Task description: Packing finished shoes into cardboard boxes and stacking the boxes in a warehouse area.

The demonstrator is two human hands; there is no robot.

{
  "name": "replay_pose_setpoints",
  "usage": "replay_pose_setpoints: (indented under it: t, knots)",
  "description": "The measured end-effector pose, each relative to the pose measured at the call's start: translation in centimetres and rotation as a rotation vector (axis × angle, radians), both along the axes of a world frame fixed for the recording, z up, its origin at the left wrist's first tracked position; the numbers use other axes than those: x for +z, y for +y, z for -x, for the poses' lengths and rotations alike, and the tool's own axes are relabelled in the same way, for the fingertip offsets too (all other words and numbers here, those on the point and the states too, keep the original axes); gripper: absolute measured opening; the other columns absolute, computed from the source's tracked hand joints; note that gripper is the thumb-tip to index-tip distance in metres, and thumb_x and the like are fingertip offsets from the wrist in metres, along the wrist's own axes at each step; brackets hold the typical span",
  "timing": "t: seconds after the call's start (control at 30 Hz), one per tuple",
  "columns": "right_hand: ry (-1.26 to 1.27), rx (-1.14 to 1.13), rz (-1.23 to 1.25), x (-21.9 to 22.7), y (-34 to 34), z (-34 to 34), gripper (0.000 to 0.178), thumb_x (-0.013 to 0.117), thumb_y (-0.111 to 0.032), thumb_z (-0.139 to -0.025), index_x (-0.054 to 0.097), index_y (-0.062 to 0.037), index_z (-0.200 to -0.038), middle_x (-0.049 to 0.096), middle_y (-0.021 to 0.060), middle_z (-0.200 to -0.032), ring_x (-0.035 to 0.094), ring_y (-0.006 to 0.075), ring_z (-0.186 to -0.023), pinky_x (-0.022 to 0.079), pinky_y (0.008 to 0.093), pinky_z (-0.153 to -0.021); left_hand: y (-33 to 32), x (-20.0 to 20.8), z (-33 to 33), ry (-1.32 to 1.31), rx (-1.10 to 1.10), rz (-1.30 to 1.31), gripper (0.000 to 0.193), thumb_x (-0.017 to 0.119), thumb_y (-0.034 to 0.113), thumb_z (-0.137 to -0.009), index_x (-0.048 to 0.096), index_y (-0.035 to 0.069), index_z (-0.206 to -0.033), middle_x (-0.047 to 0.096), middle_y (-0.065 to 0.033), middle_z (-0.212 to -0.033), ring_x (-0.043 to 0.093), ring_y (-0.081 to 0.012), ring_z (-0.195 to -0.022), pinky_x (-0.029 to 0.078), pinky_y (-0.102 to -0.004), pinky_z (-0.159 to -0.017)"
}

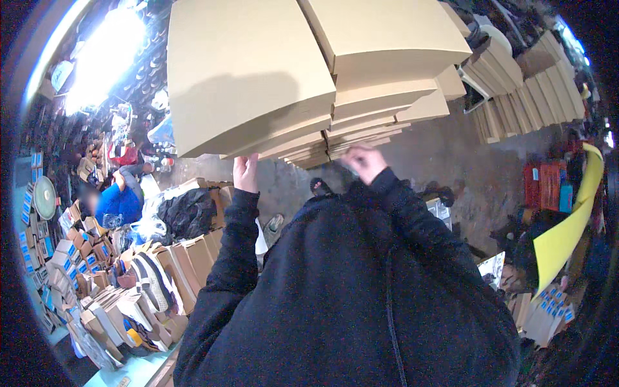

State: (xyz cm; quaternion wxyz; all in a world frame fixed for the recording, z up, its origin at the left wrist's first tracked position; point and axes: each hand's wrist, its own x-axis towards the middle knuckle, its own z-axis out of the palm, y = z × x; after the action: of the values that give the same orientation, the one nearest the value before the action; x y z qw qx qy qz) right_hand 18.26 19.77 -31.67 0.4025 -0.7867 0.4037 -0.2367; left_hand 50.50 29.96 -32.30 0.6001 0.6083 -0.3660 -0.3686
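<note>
Two tall side-by-side stacks of tan cardboard boxes rise in front of me. My left hand is at the lower front edge of a box in the left stack, its fingers bent against the cardboard. My right hand is just in front of the lower boxes of the right stack. Its fingers are curled in and slightly blurred, and whether anything is between them is hidden. Both forearms are in black sleeves.
More cardboard boxes stand in rows at the right. A yellow sheet curves up near a red crate. At the left are a black plastic bag, shoes, piled boxes and a seated person in blue.
</note>
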Motion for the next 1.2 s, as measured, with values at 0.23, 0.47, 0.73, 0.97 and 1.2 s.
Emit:
replay_pose_setpoints:
  t: [0.23, 0.47, 0.73, 0.97, 1.2]
  knots:
    - [0.131, 0.183, 0.112, 6.0, 1.6, -6.6, 0.059, 0.059, -0.032, -0.080, 0.037, -0.0045, -0.128, 0.061, 0.0209, -0.091, 0.061, 0.0359, -0.077, 0.050, 0.0418, -0.070, -0.6, 2.1, 1.2, 0.045, -0.015, -0.013, 0.043, 0.066, 0.008, -0.081, 0.043, 0.002, -0.117, 0.054, -0.0072, -0.109, 0.052, -0.0156, -0.100, 0.040, -0.0312, -0.089]
    - [0.292, 0.188, 0.129, 4.0, 0.2, -8.7, 0.072, 0.061, -0.032, -0.076, 0.026, 0.0013, -0.129, 0.061, 0.0232, -0.090, 0.060, 0.0389, -0.080, 0.049, 0.0446, -0.071, -2.4, 4.2, 3.3, -0.068, 0.018, 0.077, 0.050, 0.076, 0.003, -0.068, 0.048, 0.001, -0.110, 0.058, -0.0091, -0.102, 0.057, -0.0180, -0.092, 0.044, -0.0325, -0.085]
    - [0.161, 0.171, 0.073, 0.8, -0.3, -8.7, 0.069, 0.067, -0.023, -0.074, 0.028, -0.0074, -0.128, 0.061, 0.0191, -0.092, 0.062, 0.0353, -0.078, 0.051, 0.0404, -0.070, -3.0, 4.2, 3.8, -0.073, 0.203, 0.033, 0.051, 0.080, 0.005, -0.063, 0.052, -0.002, -0.104, 0.060, -0.0097, -0.099, 0.059, -0.0190, -0.090, 0.045, -0.0345, -0.087]
    - [-0.387, 0.189, -0.513, -1.9, -0.8, -8.6, 0.071, 0.066, -0.007, -0.075, 0.025, -0.0058, -0.134, 0.050, 0.0126, -0.117, 0.055, 0.0217, -0.099, 0.049, 0.0312, -0.081, -2.9, 4.4, 4.0, -0.042, 0.148, 0.041, 0.050, 0.080, 0.006, -0.064, 0.052, -0.003, -0.104, 0.060, -0.0112, -0.099, 0.060, -0.0193, -0.090, 0.046, -0.0357, -0.087]
    - [-0.346, 0.216, -0.514, 0.1, -0.4, -8.2, 0.068, 0.062, -0.004, -0.074, 0.029, -0.0054, -0.133, 0.047, 0.0098, -0.122, 0.052, 0.0221, -0.105, 0.046, 0.0327, -0.087, -2.5, 5.4, 4.6, -0.070, 0.189, 0.065, 0.047, 0.079, 0.006, -0.065, 0.053, -0.003, -0.103, 0.060, -0.0108, -0.098, 0.060, -0.0189, -0.089, 0.045, -0.0354, -0.087]
